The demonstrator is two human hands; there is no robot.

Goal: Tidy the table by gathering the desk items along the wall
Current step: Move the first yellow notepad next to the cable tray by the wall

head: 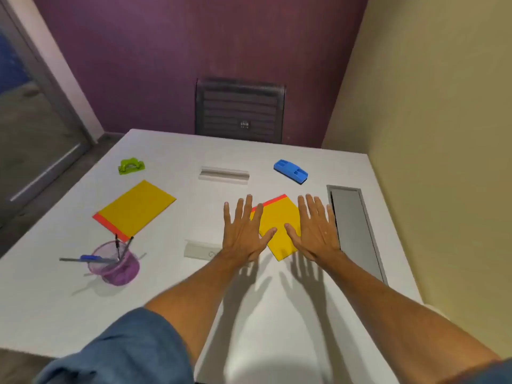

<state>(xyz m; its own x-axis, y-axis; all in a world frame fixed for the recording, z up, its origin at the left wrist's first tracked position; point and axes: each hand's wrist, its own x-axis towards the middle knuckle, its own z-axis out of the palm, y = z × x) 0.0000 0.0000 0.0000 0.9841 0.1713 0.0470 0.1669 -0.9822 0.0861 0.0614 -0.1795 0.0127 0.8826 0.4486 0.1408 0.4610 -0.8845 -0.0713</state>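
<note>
Near the right wall (429, 134), the left hand (243, 234) and right hand (315, 231) hover over the small pad (279, 225), fingers (248, 206) straight and spread, holding nothing. The pad lies tilted on the worktop (166, 300), just beside a grey panel (354, 225). Pushed carelessly, its edge may catch there. The cup (116, 266) holds pens (83, 259); one leans far out and could fall.

White flat bench (171, 300). Yellow rectangular paper pad (135, 209) at 9 o'clock, orange-red edge strip; matching yellow pad (279, 223) centre. Lime-green plastic punch (131, 165) at 10. Blue plastic block (291, 171) at 1. Translucent purple plastic cup (116, 267) at 8.
</note>
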